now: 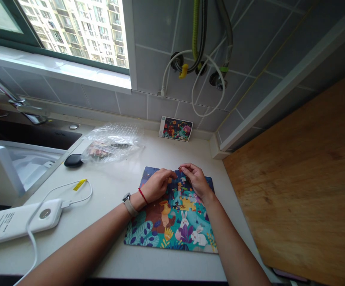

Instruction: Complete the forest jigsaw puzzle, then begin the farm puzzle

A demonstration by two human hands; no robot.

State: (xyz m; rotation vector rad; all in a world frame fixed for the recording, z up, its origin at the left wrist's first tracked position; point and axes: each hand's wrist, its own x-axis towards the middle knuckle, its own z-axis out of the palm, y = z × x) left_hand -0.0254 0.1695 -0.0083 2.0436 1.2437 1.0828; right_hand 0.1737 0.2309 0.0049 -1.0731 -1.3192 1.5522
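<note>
Jigsaw puzzle [172, 226] lies flat on the table [107, 248] directly under my right fingers [187, 169], which pinch closed on what looks like a small puzzle piece [179, 169]. My left fingers [168, 174] curl down onto the puzzle; I can't tell whether they hold anything. A plastic bag [111, 145] sits beyond them.

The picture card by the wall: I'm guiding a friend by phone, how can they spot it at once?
Find the white countertop below the window, where it meets the grey tiled wall. Straight behind the jigsaw puzzle, a small picture card stands against the tiles. Its dark, flower-filled print sets it apart from the crinkled clear plastic bag to its left.
</note>
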